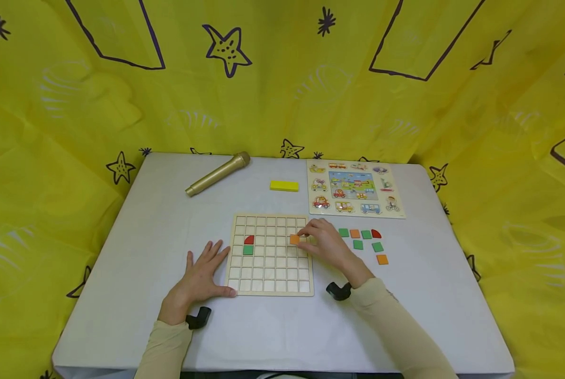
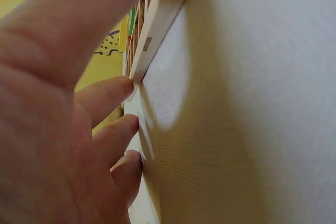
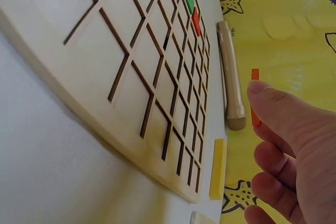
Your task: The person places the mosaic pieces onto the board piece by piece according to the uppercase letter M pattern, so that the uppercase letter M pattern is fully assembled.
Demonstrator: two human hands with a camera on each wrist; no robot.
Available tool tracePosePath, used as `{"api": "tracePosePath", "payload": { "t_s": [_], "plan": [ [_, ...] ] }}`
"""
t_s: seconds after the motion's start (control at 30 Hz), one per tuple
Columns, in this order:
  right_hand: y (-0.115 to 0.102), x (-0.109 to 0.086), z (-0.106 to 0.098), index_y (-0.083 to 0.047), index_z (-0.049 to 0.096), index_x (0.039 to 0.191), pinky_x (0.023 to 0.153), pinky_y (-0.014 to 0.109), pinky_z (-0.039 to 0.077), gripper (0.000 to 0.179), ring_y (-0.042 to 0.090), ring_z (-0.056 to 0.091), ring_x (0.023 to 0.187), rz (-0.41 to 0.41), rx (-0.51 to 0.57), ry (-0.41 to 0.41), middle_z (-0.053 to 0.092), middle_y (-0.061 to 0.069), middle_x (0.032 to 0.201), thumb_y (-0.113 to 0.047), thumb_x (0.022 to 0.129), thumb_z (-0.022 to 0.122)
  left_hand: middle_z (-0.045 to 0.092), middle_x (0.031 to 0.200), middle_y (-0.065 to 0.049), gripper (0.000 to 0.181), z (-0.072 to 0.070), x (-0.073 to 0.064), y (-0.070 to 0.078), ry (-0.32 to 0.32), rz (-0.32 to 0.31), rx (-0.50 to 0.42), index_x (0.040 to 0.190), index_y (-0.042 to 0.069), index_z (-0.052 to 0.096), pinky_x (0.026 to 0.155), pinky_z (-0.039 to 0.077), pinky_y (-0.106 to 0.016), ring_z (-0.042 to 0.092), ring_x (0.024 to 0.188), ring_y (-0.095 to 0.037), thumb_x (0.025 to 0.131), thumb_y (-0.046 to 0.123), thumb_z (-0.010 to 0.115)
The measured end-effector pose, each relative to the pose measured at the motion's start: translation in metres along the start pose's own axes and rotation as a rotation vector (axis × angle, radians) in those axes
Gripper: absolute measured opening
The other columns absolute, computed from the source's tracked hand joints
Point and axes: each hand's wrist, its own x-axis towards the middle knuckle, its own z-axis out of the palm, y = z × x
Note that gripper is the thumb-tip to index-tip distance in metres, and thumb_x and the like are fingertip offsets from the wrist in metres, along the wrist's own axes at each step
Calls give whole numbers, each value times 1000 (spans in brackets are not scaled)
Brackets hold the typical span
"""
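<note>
Head: orange tile (image 1: pixel 294 239) between right fingers (image 1: pixel 307 230)

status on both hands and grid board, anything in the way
Right hand pinches orange square above grid board. Left hand touches board's left edge. Red piece, green piece on board; no obstruction seen.

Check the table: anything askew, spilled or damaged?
Nothing looks spilled or damaged. Mildly odd: the gold microphone lies diagonally beyond the grid board, seemingly unrelated to it. Loose tiles right of the board lie unevenly, probably just supply.
</note>
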Motion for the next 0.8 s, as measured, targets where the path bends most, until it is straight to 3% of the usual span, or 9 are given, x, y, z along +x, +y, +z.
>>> {"api": "tracePosePath", "payload": {
  "t_s": [0.8],
  "plan": [
    [-29, 17, 24, -11, 75, 101, 86, 35, 43, 26, 17, 53, 93, -72, 23, -42, 61, -1, 94, -29, 83, 80, 21, 159, -17, 117, -1, -1, 2, 11, -3, -13, 151, 7, 37, 104, -7, -71, 9, 145, -39, 59, 60, 86]
  ]
}}
